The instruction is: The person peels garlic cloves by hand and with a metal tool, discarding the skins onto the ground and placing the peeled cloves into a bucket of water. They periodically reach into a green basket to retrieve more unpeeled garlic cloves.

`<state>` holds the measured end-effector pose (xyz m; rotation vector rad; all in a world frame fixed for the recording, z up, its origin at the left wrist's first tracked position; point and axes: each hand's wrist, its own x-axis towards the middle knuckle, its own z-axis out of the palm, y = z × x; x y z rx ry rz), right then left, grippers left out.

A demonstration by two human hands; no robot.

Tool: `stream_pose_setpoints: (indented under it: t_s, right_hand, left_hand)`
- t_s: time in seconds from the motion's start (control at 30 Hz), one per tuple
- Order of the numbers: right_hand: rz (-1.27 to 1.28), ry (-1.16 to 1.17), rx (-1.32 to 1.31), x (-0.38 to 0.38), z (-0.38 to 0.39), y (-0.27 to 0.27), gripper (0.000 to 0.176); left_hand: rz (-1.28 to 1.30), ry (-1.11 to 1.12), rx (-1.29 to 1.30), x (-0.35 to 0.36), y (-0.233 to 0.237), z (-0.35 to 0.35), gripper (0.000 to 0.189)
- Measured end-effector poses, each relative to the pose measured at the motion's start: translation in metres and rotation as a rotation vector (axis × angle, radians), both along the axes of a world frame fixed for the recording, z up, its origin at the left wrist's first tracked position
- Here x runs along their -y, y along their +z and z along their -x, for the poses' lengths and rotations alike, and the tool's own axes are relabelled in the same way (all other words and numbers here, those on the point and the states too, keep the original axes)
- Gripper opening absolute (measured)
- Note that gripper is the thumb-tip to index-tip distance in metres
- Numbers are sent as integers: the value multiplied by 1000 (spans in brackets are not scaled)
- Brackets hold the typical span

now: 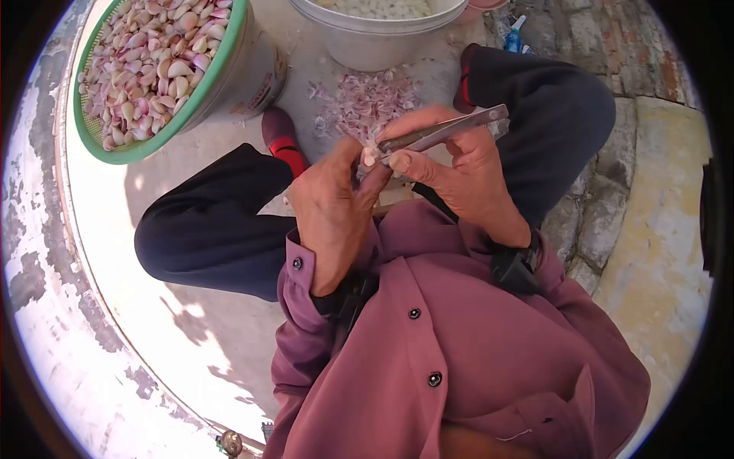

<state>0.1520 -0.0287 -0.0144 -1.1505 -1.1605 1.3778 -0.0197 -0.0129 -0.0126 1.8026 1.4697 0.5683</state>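
Note:
Between the thumb and fingers of my left hand (332, 203) is a garlic clove (371, 155), held up in front of my body. My right hand (466, 172) grips a metal folding tool (451, 131), its tip touching or very close to the clove. The thumb of that hand presses along the tool's lower side. Beneath and beyond both hands, a heap of pinkish garlic skins (367, 99) lies on the ground between my feet.
A green-rimmed basket (229, 46) of unpeeled garlic cloves rests on a bucket (248, 76) at the upper left. A white bucket (352, 38) holding pale cloves is at the top centre. A small blue bottle (514, 40) lies at the upper right. My bent legs flank the skins.

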Motion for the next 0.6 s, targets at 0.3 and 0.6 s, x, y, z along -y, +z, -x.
stream_pose_setpoints:
  t_s: [0.3,0.6]
  right_hand:
    - [-87,-18,259,9,-1,8,17]
    - [-31,-47,254,11,-10,17,15]
  left_hand:
    - [-301,-216,-223,-1,3,-2,22]
    - [-328,-323,-293,-4,11,-13,24]
